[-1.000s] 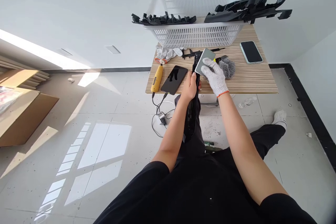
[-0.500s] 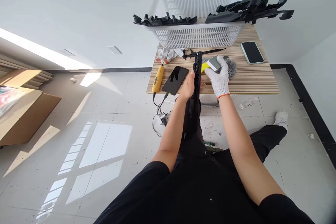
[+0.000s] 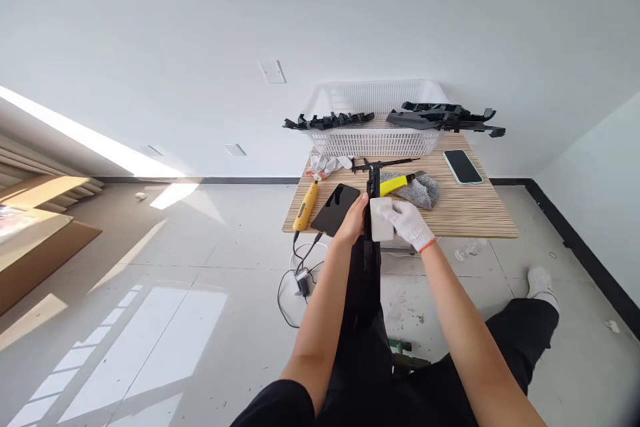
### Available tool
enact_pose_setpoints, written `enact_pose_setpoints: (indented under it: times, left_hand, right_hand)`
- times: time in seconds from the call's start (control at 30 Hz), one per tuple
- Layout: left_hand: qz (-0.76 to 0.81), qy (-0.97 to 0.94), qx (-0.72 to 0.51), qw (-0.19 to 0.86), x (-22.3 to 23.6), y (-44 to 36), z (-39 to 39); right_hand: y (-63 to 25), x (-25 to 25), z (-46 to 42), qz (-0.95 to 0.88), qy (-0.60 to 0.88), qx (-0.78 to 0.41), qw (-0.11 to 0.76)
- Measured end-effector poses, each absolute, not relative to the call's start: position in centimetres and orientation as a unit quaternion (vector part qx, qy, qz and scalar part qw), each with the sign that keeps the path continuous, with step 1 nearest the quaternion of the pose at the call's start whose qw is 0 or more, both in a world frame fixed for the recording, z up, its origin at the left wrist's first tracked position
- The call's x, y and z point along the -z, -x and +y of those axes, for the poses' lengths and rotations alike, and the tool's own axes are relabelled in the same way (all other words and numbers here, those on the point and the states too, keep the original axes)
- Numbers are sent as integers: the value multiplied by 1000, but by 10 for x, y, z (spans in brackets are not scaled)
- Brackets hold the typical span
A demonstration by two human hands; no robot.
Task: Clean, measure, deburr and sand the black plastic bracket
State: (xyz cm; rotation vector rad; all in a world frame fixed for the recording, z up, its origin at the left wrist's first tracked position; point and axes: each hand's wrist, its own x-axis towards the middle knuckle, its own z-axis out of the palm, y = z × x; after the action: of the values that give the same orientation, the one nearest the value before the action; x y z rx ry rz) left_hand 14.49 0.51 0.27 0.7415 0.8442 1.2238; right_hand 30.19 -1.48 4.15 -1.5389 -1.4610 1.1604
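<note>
My bare left hand [image 3: 353, 219] is closed around a long black plastic part [image 3: 371, 260], which stands on edge and reaches from the table front down towards my lap. In a white knit glove with an orange cuff, my right hand [image 3: 409, 223] grips a flat white sanding pad [image 3: 382, 219]; its grey-green face is turned away. The pad lies against the right side of the black part, or very close to it. Just beyond, a yellow-handled knife [image 3: 393, 185] rests on a grey knit glove [image 3: 423, 191].
A white plastic basket [image 3: 377, 144] at the table's back carries several black plastic parts [image 3: 445, 119]. On the table [image 3: 467, 213] lie a caliper [image 3: 385, 163], a white glove [image 3: 327, 164], a yellow corded tool [image 3: 306, 207], a dark phone [image 3: 334, 209] and a light-edged phone [image 3: 463, 167]. Cables [image 3: 300, 280] trail on the floor.
My right hand has brought the sanding pad left and nearer to me, up to the black part, turning its white side into view. The knife is now uncovered. The camera view has tilted up.
</note>
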Motion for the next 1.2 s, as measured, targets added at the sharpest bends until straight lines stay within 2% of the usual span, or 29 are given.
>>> enact_pose_setpoints:
  times: [0.17, 0.23, 0.33, 0.47, 0.57, 0.67, 0.8, 0.87, 1.03, 1.2]
  left_hand:
    - [386, -298, -568, 663, -7, -147, 7]
    - [386, -289, -572, 664, -7, -147, 7]
    - [364, -290, -580, 669, -6, -147, 5]
    - [334, -284, -581, 686, -3, -145, 6]
    - [331, -272, -583, 690, -1, -146, 9]
    - [348, -260, -606, 666, 2, -148, 12]
    - [364, -271, -609, 650, 6, -149, 13]
    - [374, -267, -596, 659, 8, -147, 13]
    - [428, -273, -572, 644, 5, -141, 9]
    - [413, -324, -531, 665, -6, -138, -2]
  right_hand:
    - [-289, -50, -22, -666, 642, -314, 213]
    - [-285, -49, -28, -660, 659, -302, 195]
    - [-281, -44, -40, -635, 665, -328, 218]
    - [-273, -34, -50, -555, 634, -445, 304]
    - [-269, -32, -49, -523, 633, -460, 337]
    - [-269, -39, -42, -514, 646, -462, 323]
    - [-275, -51, -30, -485, 619, -557, 268]
    - [-277, -54, -25, -490, 617, -561, 255]
    - [-275, -54, -20, -488, 617, -554, 271]
    - [-278, -45, -9, -462, 628, -547, 305]
